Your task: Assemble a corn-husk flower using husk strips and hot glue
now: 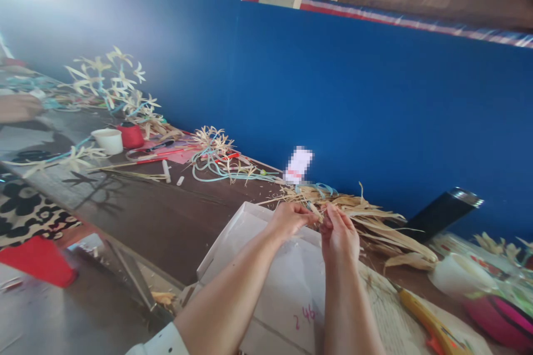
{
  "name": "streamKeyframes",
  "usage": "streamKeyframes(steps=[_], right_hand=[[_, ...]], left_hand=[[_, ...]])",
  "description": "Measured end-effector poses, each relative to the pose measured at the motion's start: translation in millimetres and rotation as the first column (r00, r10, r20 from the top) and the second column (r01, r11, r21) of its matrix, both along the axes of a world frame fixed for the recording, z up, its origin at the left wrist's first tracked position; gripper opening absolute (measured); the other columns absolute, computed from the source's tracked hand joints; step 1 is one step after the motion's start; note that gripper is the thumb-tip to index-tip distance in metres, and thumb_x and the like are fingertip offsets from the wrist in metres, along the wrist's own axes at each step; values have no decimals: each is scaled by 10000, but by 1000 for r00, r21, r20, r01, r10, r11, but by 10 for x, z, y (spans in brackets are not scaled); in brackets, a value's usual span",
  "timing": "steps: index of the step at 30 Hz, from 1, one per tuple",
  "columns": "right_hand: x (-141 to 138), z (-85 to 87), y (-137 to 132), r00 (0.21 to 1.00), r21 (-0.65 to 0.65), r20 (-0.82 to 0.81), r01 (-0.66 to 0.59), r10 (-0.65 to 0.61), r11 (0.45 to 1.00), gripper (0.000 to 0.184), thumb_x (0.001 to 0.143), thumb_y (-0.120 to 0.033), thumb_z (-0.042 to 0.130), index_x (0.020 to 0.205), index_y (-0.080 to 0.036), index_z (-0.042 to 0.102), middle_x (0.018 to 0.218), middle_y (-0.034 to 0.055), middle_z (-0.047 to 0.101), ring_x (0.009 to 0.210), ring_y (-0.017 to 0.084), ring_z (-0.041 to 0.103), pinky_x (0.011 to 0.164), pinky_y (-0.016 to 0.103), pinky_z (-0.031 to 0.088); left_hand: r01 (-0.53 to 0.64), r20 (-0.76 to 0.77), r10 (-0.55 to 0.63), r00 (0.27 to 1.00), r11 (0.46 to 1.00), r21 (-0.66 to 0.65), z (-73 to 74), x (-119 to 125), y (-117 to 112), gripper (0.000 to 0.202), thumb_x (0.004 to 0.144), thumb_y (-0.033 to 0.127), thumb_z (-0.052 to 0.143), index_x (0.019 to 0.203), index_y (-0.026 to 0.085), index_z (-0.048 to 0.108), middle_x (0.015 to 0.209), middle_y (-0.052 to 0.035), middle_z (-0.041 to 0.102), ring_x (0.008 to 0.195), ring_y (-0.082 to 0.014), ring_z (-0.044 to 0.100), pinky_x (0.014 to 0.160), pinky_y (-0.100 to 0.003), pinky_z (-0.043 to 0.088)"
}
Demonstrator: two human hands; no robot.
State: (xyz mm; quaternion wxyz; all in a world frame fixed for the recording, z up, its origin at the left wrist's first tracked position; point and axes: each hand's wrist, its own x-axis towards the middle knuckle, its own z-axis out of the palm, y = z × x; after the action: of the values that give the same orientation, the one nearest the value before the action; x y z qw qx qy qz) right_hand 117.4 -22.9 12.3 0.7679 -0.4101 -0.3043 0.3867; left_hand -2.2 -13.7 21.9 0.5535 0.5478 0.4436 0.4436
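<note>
My left hand [290, 217] and my right hand [338, 233] are held together above a white cardboard box [233, 244]. The fingers of both are pinched shut on a thin strip of dried husk [317, 212] between them. Just beyond my hands lies a heap of pale dried husk leaves [383, 227] on the dark wooden table [150, 211]. My forearms reach in from the bottom of the view.
Finished husk flowers [112, 83] and more with blue stems [216, 150] lie along the blue wall. A white cup [108, 140], a red spool [131, 135], a black flask [441, 212], a yellow cutter [425, 316] and a pink bowl [499, 316] stand around. Another person's hand [19, 106] shows at far left.
</note>
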Motion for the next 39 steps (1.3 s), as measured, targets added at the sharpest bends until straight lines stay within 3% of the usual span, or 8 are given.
streamKeyframes(steps=[13, 21, 27, 33, 39], right_hand=[[-3, 18, -29, 999, -11, -1, -36, 36, 999, 256, 581, -291, 764, 762, -151, 648, 773, 21, 625, 471, 39, 378, 356, 161, 290], [32, 43, -56, 977, 13, -99, -190, 190, 982, 225, 607, -248, 741, 791, -161, 645, 776, -15, 586, 469, 15, 346, 367, 135, 282], [48, 54, -54, 968, 40, -165, -183, 187, 982, 219, 601, -235, 756, 775, -164, 643, 774, -28, 568, 475, 9, 348, 373, 124, 303], [53, 41, -56, 976, 34, -120, -179, 182, 983, 212, 621, -250, 748, 784, -160, 645, 793, -17, 574, 474, 10, 353, 365, 128, 290], [24, 55, -60, 983, 35, -86, -161, 164, 986, 228, 601, -261, 761, 763, -166, 633, 788, -20, 588, 457, 11, 354, 362, 144, 287]], left_hand=[[-94, 37, 89, 995, 987, 134, 57, 3, -26, 241, 672, 376, 613, 675, 137, 636, 601, 11, 590, 563, -84, 482, 539, -197, 369], [-37, -134, 83, 988, 948, 315, -13, 24, -34, 207, 696, 364, 587, 688, 163, 638, 647, 14, 626, 621, -105, 548, 563, -200, 384], [-2, -274, 76, 959, 965, 261, -33, 17, -43, 287, 623, 455, 652, 681, 176, 632, 669, 6, 639, 632, -123, 557, 532, -203, 370], [-35, -142, 72, 987, 969, 243, 22, 5, -31, 301, 710, 441, 568, 799, 162, 639, 718, -7, 637, 643, -109, 540, 570, -199, 387], [-10, -120, 32, 992, 983, 185, 7, 1, -10, 296, 729, 421, 536, 746, 154, 661, 658, 4, 616, 638, -116, 526, 579, -208, 378]])
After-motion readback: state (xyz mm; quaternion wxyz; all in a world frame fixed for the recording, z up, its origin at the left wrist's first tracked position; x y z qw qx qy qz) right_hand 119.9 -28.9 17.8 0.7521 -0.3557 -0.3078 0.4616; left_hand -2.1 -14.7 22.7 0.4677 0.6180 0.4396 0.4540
